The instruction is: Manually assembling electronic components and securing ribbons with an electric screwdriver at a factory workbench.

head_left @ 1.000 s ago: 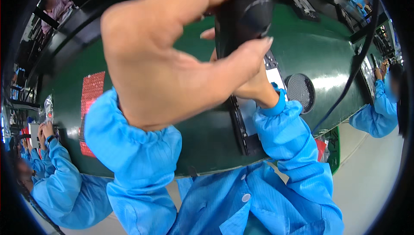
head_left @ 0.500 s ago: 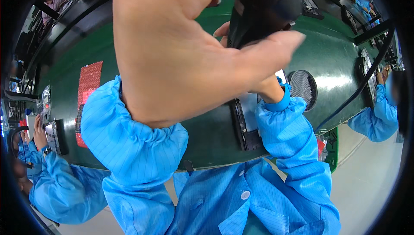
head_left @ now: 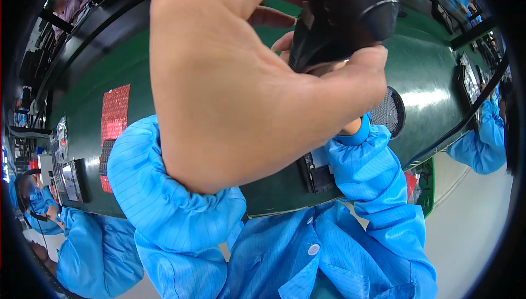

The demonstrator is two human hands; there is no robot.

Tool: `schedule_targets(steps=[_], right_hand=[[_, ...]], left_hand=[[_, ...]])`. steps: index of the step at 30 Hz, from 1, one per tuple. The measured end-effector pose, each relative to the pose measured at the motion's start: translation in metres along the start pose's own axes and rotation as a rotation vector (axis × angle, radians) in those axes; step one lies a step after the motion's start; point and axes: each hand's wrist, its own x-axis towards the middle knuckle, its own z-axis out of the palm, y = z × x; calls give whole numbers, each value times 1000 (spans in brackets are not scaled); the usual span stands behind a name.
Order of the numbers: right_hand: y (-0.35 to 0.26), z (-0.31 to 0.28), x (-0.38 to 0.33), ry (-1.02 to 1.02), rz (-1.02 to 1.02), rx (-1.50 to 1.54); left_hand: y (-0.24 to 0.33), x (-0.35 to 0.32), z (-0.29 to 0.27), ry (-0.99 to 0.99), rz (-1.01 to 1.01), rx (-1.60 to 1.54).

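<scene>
Close in front of me, a smooth black device [head_left: 345, 22] with a rounded end fills the upper middle; its exact kind I cannot make out. My left hand [head_left: 235, 74] looms large beside it, fingers curled at its far side and thumb pressed along its lower edge. Mostly covered by that hand, my right hand [head_left: 284, 42] shows only fingertips and a strip of skin against the device's underside. Below my right cuff lies a flat, black-framed electronic unit [head_left: 319, 175] on the green table [head_left: 274, 195], partly hidden by my sleeve.
A round dark mesh container [head_left: 390, 112] stands right of my right wrist. Red bubble wrap [head_left: 115, 112] lies at left, under a dark keyboard-like part. A black cable [head_left: 466, 123] curves down the right side. Co-workers in blue sit at both sides. A green crate [head_left: 430, 189] is below the table's edge.
My left thumb has closed in against the black device. The device has shifted slightly right and down. My right wrist is now more covered by my left hand.
</scene>
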Motion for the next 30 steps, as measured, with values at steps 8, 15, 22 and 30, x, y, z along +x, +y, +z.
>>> schedule_targets(steps=[8,15,22,30], right_hand=[[0,-7,0,-2,-71,-16],[4,-1,3,-35,-162,-31],[-4,-4,4,39,-262,-80],[3,-8,-3,132,21,-54]], left_hand=[[1,10,33,9,-17,-63],[-6,-6,-5,23,-49,-76],[5,-9,5,32,-57,-128],[22,-35,6,26,-214,-118]])
